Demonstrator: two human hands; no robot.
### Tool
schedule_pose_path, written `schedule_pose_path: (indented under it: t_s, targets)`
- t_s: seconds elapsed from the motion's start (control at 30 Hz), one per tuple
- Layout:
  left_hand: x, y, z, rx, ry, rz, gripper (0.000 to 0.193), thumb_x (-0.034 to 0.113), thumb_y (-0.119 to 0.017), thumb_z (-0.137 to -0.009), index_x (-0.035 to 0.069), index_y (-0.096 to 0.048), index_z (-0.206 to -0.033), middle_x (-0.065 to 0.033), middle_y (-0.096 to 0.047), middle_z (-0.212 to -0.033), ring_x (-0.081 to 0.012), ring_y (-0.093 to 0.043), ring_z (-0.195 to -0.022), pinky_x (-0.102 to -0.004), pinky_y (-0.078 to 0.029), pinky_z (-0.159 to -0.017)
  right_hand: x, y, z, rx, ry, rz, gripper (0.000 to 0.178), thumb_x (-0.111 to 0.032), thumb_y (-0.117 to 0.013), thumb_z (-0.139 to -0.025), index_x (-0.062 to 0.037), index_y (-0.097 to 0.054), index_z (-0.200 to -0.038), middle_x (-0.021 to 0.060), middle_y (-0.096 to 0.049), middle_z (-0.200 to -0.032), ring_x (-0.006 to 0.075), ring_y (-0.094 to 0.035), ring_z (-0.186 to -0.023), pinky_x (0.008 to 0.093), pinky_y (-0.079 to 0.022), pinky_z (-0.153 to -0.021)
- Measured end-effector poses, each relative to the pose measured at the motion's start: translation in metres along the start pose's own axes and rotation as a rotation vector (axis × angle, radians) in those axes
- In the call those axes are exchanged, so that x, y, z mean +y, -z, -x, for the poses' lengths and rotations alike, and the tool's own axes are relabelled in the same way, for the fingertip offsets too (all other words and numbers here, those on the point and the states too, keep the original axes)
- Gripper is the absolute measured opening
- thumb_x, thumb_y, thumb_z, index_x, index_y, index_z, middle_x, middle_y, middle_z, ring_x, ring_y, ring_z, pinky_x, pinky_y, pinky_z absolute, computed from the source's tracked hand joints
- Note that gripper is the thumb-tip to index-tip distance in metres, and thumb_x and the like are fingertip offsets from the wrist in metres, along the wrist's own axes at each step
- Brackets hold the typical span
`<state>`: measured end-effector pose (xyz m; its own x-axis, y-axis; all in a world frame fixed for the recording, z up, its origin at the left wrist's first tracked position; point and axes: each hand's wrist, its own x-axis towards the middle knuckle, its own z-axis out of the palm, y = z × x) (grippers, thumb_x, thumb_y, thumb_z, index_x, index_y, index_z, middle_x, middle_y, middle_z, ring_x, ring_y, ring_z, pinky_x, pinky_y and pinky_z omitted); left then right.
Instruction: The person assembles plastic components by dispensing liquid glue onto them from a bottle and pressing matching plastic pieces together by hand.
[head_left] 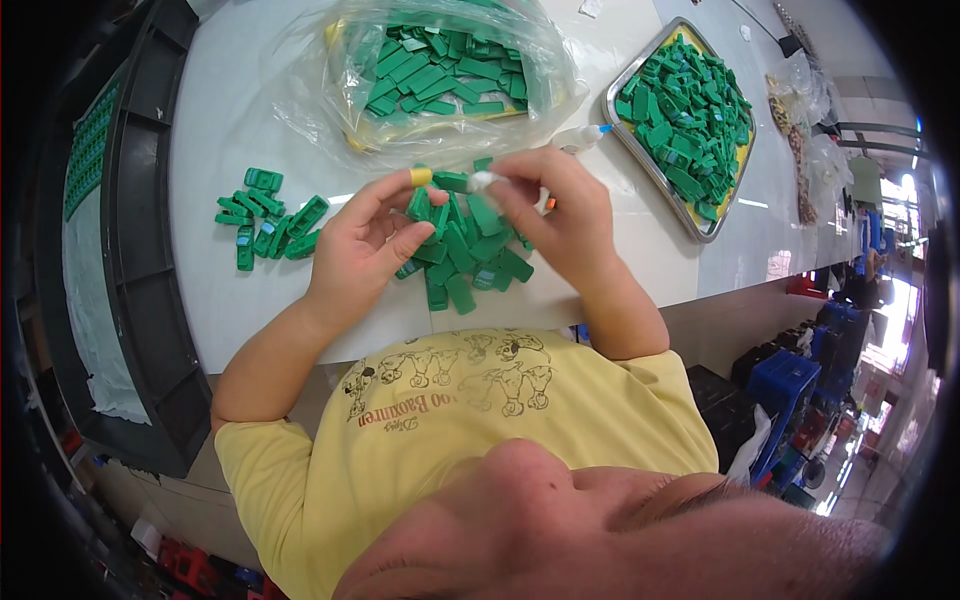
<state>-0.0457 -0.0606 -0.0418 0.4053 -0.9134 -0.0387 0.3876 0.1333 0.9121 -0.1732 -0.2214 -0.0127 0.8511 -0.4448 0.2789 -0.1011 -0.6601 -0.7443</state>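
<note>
My left hand (365, 240), a yellow wrap round one fingertip, pinches a small green toy car piece (420, 205) between thumb and fingers. Across from it, my right hand (560, 205) is closed, its fingertips smeared by motion beside a blurred white tip (482, 181). A small orange end (550, 203) shows at its palm; what it belongs to is hidden. Between the hands another green piece (450, 182) lies above a loose pile of flat green plastic pieces (460, 250). Left of my left hand lies a group of green toy cars (268, 225).
A clear plastic bag (300, 110) surrounds a yellow-lined container of green pieces at the back. Far right, a metal tray (622, 150) is heaped with more. A white bottle (578, 138) with a blue tip lies between them. Black crates (150, 250) stand at the left edge.
</note>
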Motion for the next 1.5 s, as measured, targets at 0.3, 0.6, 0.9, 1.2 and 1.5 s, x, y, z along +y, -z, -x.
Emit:
schedule_pose_path:
  t_s: [0.3,0.6,0.9,1.2,1.5]
  targets:
    - [-0.007,-0.003,0.002,-0.076,-0.138,-0.521,0.035,-0.005,-0.054,-0.078,-0.002,-0.049,-0.112,-0.0103,-0.054,-0.105,-0.0153,-0.054,-0.092,-0.0260,-0.045,-0.077,-0.006,-0.023,0.014,0.035,0.402,-0.193,0.029,0.002,-0.065,-0.066,-0.0047,-0.059,-0.094,0.0082,-0.055,-0.082,0.0226,-0.056,-0.070,0.0286,-0.046,-0.057]
    - [0.002,-0.014,0.007,-0.015,-0.092,-0.239,0.037,0.000,-0.060,-0.076,-0.001,-0.050,-0.112,-0.0087,-0.058,-0.096,-0.0150,-0.055,-0.084,-0.0251,-0.045,-0.072,-0.003,-0.009,0.004,0.295,-0.050,-0.169,0.015,0.007,-0.061,-0.068,-0.0010,-0.056,-0.080,0.0078,-0.054,-0.071,0.0104,-0.053,-0.059,0.0214,-0.042,-0.052]
    - [0.024,0.018,0.007,-0.203,-0.567,-0.937,0.035,0.008,-0.070,-0.063,0.002,-0.057,-0.095,-0.0091,-0.058,-0.087,-0.0256,-0.052,-0.073,-0.0320,-0.043,-0.064,-0.006,-0.002,-0.001,-0.102,-0.223,0.484,0.013,-0.005,-0.051,-0.074,-0.0072,-0.062,-0.082,0.0085,-0.054,-0.075,0.0236,-0.052,-0.059,0.0324,-0.042,-0.057]
    - [0.063,0.066,0.026,0.427,-0.205,-1.589,0.028,0.012,-0.065,-0.069,0.001,-0.056,-0.094,-0.0113,-0.055,-0.087,-0.0270,-0.049,-0.085,-0.0361,-0.041,-0.074,-0.027,0.006,-0.011,-0.182,-0.305,0.573,0.013,-0.002,-0.044,-0.070,-0.0023,-0.057,-0.069,0.0148,-0.055,-0.071,0.0316,-0.055,-0.068,0.0356,-0.043,-0.062]
    - [0.093,0.092,0.066,0.318,0.015,-1.838,0.012,0.008,-0.059,-0.069,0.006,-0.057,-0.080,-0.0070,-0.052,-0.081,-0.0255,-0.048,-0.080,-0.0384,-0.037,-0.070,-0.057,0.026,-0.004,-0.090,-0.541,0.654,0.022,-0.017,-0.055,-0.077,-0.0019,-0.050,-0.093,0.0147,-0.055,-0.065,0.0287,-0.054,-0.061,0.0365,-0.042,-0.056]
